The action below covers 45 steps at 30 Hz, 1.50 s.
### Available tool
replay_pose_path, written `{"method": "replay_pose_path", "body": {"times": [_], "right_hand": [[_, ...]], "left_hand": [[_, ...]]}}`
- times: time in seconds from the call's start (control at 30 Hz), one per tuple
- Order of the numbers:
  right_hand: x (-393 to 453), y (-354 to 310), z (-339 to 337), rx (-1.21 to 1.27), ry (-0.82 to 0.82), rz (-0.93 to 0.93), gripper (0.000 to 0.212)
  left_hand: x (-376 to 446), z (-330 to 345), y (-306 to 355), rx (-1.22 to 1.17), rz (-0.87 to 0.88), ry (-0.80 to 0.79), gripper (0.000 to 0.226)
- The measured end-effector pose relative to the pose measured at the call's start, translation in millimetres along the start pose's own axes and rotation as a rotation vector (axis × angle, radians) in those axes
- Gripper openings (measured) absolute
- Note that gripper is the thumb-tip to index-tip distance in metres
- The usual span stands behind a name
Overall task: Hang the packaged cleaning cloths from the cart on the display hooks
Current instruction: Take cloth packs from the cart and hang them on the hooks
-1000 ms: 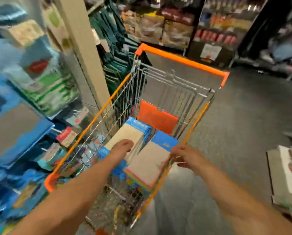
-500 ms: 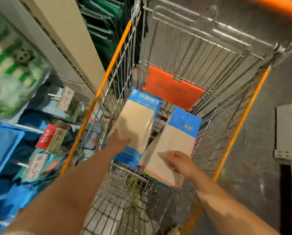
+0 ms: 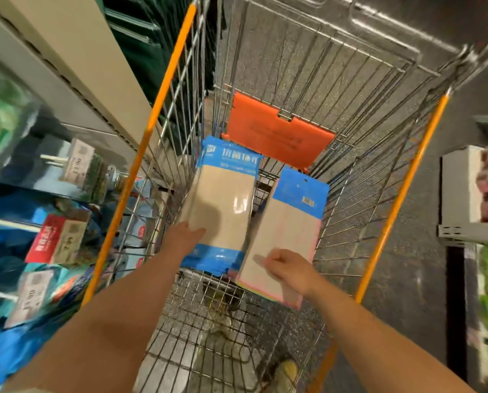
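Note:
Two packs of beige cleaning cloths with blue header cards stand in the wire cart (image 3: 379, 171). My left hand (image 3: 184, 239) grips the lower left edge of the left cloth pack (image 3: 223, 202), its fingers hidden behind the pack. My right hand (image 3: 286, 269) holds the lower part of the right cloth pack (image 3: 288, 228), fingers curled on its face. The right pack shows pink and yellow cloth edges along its bottom. Display hooks (image 3: 52, 158) with price tags stick out from the shelf at the left.
An orange flap (image 3: 276, 131) hangs on the cart's far wall. Blue and green packaged goods (image 3: 7, 211) fill the shelving on the left. A white shelf unit (image 3: 461, 194) stands at the right across dark floor. The cart has orange side rails (image 3: 129, 177).
My view tilted down into the cart. The right hand went from the cart's rim onto the right pack, and both packs now stand lifted a little in my hands.

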State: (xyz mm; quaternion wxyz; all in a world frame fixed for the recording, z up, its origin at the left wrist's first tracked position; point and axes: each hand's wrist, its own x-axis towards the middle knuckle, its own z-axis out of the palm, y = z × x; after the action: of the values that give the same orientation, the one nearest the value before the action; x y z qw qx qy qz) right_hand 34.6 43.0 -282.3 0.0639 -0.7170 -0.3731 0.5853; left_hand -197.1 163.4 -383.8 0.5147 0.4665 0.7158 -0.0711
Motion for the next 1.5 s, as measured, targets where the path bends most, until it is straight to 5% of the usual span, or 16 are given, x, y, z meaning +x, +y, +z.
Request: {"method": "replay_pose_path", "body": {"times": [0.13,0.5,0.63,0.8,0.87,0.97,1.1,1.27,1.5], "right_hand": [[0,3,1,0.032,0.009,0.016,0.033],[-9,-18,-4,0.237,-0.085,-0.017,0.042],[-9,-41,-1,0.424,-0.055,-0.035,0.046],[2,-67,12,0.709,-0.100,-0.063,0.073],[4,-76,14,0.811,-0.090,-0.098,0.049],[7,-74,10,0.890,0.017,-0.084,0.032],[8,-40,0,0.927,0.182,0.025,0.030],[11,10,-7,0.929,0.342,0.305,0.049],[24,37,-3,0.857,0.386,0.388,0.045]], "left_hand": [[-6,-1,-2,-0.322,-0.049,0.008,0.065],[-54,-21,0,-0.543,0.033,-0.094,0.079],[-77,-39,-4,-0.647,0.099,-0.071,0.027],[-95,-57,-8,-0.799,0.167,-0.197,0.021],[-102,-55,-8,-0.796,0.168,-0.258,0.019],[-102,-47,-2,-0.686,0.144,-0.312,0.043],[-66,-36,8,-0.495,0.112,-0.151,0.046],[38,-9,-35,-0.309,0.045,-0.094,0.101],[23,-6,-9,-0.226,-0.057,-0.104,0.071]]}}
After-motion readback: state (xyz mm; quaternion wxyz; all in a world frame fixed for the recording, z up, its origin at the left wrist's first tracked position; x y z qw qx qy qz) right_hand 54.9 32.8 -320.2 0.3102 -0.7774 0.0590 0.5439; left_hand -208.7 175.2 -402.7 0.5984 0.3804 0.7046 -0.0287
